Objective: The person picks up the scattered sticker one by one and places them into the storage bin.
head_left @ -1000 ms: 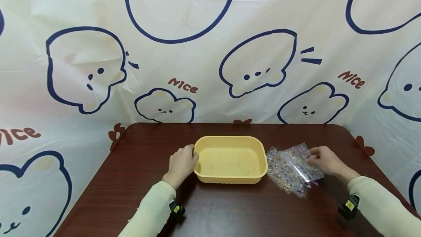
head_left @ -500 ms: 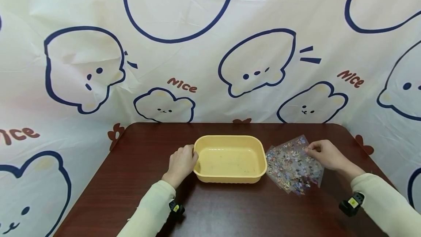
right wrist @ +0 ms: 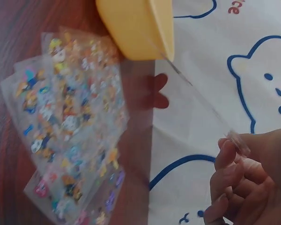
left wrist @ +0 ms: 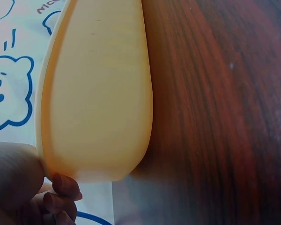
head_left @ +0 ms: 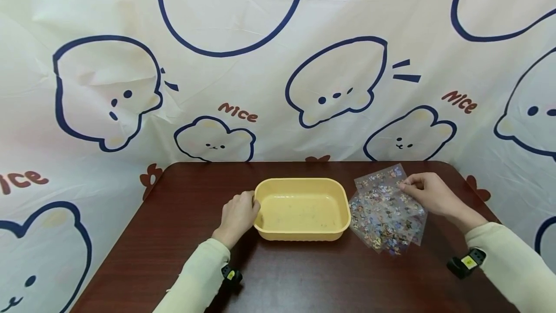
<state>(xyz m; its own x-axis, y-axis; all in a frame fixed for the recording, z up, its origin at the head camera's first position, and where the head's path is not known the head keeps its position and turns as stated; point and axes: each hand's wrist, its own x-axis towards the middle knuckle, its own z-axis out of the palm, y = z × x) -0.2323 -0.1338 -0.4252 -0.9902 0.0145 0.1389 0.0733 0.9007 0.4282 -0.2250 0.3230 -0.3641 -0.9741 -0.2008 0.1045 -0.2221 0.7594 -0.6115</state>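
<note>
My left hand [head_left: 236, 216] grips the left end of a yellow plastic basin [head_left: 301, 237]; in the left wrist view its fingers curl at the rim of the basin [left wrist: 98, 93]. Between thumb and fingers, my right hand [head_left: 432, 194] pinches the edge of a clear sticker sheet [head_left: 380, 177]. That sheet shows nearly edge-on in the right wrist view, raised over the other sheets. Beneath it, several clear sticker sheets [right wrist: 75, 122] with small colourful cartoon figures lie fanned and overlapping on the table, beside the basin's right end.
The dark wooden table [head_left: 304, 279] ends at the back against a pale curtain [head_left: 269, 76] with blue cartoon outlines. Small dark specks show on the basin's floor. Each wrist carries a black strapped device.
My right hand has moved up and away toward the back of the table, drawing the pinched sheet with it until it lies flatter and farther back. My left hand stays on the basin.
</note>
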